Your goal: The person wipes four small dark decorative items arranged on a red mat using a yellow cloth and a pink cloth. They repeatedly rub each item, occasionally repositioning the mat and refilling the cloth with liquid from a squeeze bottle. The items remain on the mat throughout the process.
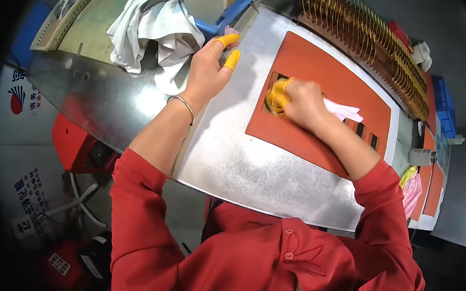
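Observation:
My right hand (302, 102), with yellow finger cots, is closed and bent down over a dark patterned piece (267, 100) on an orange-red mat (313, 51). A pale pink cloth (344, 109) sticks out from under its palm. What its fingertips touch is partly hidden. My left hand (208, 71) hovers over the left edge of the white board (226, 129), beside a blue-rimmed container (238, 5). Its thumb and forefinger wear yellow cots and are apart, with nothing clear between them. More dark pieces (360, 130) lie on the mat by my right forearm.
A white cloth (152, 28) lies crumpled at the back left. Along the far right stands a brown rack (367, 47) with many gold-coloured hooked strips. A small bottle (422, 157), a pink cloth (412, 192) and blue bins (444, 107) are at the right. A red stool (76, 136) stands lower left.

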A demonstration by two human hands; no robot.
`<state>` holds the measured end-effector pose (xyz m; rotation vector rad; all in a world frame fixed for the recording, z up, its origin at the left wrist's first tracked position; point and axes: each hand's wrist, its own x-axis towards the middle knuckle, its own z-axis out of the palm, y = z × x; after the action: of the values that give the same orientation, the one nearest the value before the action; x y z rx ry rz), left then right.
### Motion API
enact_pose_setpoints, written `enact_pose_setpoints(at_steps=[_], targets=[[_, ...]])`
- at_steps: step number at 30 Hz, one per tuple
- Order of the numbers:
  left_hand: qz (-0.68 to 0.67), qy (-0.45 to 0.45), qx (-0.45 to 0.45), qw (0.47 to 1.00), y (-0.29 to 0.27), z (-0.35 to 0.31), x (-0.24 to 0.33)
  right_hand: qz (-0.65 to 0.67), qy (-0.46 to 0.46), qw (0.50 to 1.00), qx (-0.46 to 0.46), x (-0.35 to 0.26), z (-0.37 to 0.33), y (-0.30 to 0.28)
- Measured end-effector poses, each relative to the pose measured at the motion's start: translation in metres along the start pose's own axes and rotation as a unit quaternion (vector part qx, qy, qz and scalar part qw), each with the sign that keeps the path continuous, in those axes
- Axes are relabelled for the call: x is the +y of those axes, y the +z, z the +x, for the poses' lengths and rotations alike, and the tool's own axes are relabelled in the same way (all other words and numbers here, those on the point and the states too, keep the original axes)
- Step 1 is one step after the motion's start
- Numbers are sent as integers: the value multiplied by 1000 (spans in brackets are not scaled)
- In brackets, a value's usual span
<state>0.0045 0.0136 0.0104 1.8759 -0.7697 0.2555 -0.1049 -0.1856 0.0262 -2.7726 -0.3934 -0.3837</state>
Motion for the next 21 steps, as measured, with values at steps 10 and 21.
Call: enact_pose_setpoints(at_steps=[10, 21], targets=[[6, 16, 17, 1000, -1, -4, -1, 44, 54, 997, -23, 9, 7, -9], [7, 5, 15, 1000, -3, -4, -3, 19, 18, 997, -67, 4, -10, -13]])
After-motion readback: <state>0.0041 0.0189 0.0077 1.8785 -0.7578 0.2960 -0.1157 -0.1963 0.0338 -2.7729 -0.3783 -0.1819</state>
